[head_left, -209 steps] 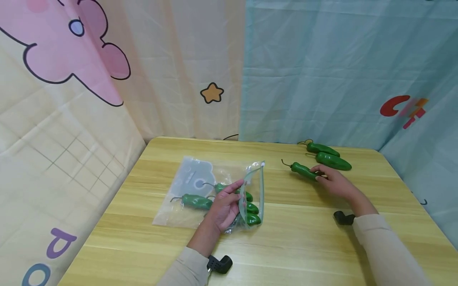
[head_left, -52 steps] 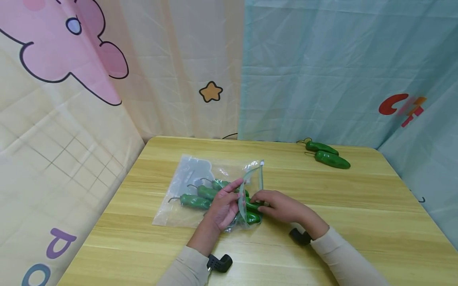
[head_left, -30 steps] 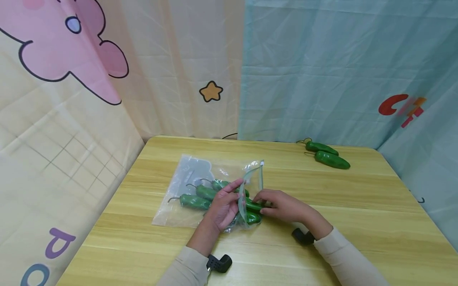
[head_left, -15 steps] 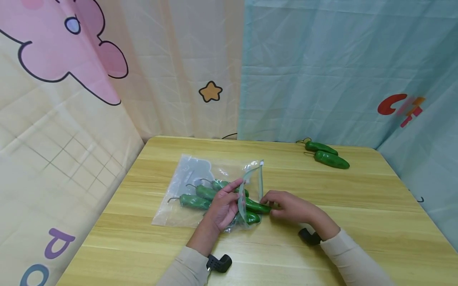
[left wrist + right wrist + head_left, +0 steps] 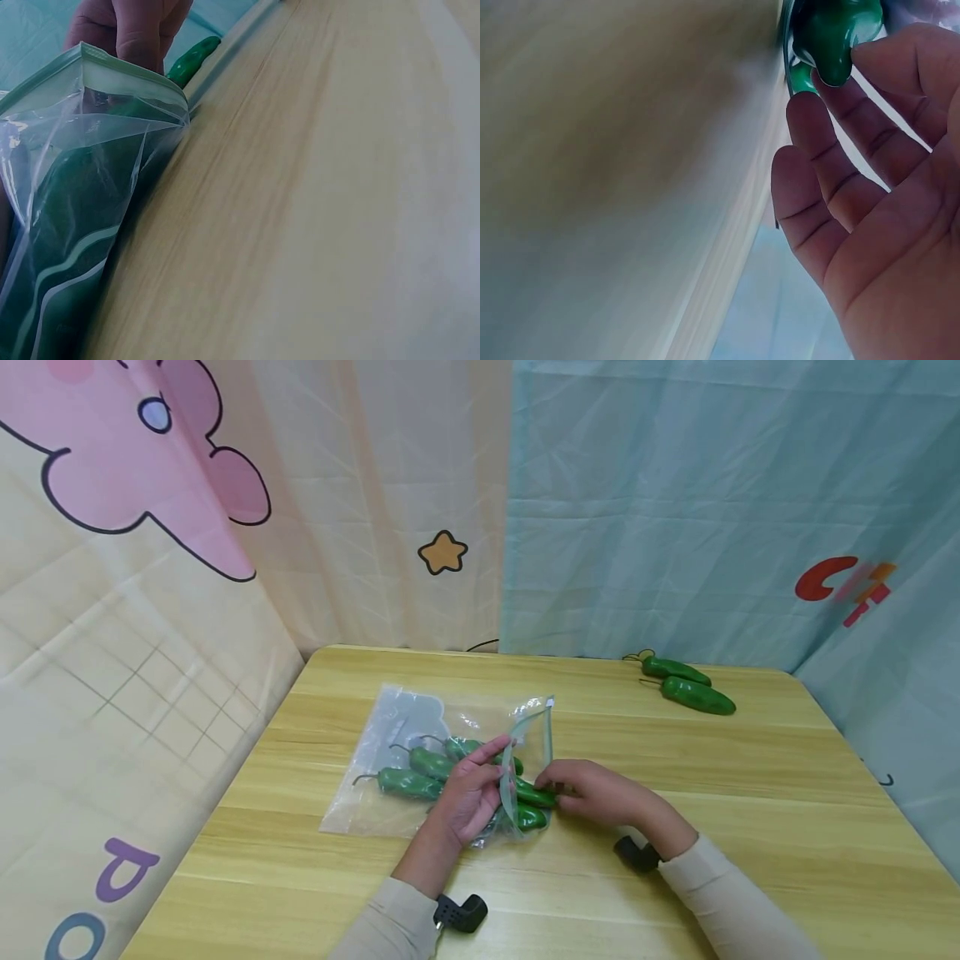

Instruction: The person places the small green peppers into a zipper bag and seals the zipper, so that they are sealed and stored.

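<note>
A clear zip bag [image 5: 480, 710] lies on the table with its mouth to the right and several green peppers [image 5: 408, 782] inside. My left hand [image 5: 465, 797] lies over the bag and holds the upper edge of its mouth raised; some of its fingers are hidden. My right hand [image 5: 600, 793] pinches the tip end of a green pepper [image 5: 534, 793] at the mouth, most of that pepper being inside the bag. In the right wrist view, thumb and fingertips meet the tip of this pepper [image 5: 836, 45], while the other fingers stay loosely bent.
Two more green peppers, one nearer [image 5: 697, 695] and one farther [image 5: 675, 670], lie at the back right of the wooden table [image 5: 675, 752]. Printed curtains [image 5: 645, 510] hang behind the table and along its sides.
Since the first frame, my right hand has carried a pepper leftward from the right side into the bag. Over the last half second it has pushed slightly left. My left hand has stayed put.
</note>
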The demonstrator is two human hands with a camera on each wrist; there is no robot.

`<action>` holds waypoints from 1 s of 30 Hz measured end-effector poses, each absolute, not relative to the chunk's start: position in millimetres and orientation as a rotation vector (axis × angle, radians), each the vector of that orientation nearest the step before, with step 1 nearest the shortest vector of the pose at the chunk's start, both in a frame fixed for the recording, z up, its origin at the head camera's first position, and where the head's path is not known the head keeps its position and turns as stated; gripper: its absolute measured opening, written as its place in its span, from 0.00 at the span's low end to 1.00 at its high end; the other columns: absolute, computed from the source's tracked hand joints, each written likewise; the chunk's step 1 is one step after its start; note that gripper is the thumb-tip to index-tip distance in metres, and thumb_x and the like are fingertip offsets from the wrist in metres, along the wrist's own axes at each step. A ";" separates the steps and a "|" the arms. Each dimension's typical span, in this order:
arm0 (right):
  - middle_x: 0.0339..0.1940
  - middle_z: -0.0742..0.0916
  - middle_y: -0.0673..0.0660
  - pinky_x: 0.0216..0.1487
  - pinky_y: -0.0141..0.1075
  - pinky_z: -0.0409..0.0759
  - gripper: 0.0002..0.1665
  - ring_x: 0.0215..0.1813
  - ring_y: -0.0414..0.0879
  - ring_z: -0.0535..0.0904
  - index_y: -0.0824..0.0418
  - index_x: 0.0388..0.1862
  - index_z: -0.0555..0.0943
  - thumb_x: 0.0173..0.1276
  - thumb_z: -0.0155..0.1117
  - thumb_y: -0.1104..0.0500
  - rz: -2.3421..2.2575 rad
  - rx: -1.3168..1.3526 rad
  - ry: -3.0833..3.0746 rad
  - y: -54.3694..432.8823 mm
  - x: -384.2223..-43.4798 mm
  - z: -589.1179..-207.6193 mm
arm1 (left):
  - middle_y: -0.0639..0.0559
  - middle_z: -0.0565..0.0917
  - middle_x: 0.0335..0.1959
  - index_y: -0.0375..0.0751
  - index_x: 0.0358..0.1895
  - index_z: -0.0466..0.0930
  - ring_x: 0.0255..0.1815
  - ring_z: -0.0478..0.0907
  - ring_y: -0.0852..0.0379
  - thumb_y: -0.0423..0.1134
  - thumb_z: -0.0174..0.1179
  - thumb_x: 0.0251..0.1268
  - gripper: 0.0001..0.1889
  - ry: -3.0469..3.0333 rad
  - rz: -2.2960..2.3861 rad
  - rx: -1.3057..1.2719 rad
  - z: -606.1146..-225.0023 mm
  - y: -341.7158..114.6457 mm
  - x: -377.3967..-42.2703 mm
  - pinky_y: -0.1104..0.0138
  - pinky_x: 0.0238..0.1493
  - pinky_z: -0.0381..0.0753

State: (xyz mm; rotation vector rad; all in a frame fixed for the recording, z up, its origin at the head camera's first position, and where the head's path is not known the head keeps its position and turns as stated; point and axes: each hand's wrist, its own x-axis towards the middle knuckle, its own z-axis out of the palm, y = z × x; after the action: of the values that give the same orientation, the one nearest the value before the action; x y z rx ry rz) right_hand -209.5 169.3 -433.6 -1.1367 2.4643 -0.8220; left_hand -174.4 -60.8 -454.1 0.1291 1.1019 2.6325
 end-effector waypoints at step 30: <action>0.52 0.83 0.50 0.59 0.43 0.77 0.24 0.53 0.43 0.78 0.59 0.59 0.80 0.66 0.57 0.73 -0.754 -1.280 2.417 146.3 -215.2 -431.9 | 0.45 0.72 0.58 0.43 0.55 0.81 0.39 0.75 0.58 0.21 0.43 0.69 0.22 1.088 2.637 0.109 -454.4 -60.4 -174.8 0.70 0.41 0.77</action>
State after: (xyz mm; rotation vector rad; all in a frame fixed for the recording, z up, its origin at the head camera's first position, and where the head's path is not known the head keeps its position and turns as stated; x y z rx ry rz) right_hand -215.2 146.3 -431.9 -1.2797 2.4170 -0.7543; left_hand -174.8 -60.4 -454.4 0.1087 1.0882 2.6370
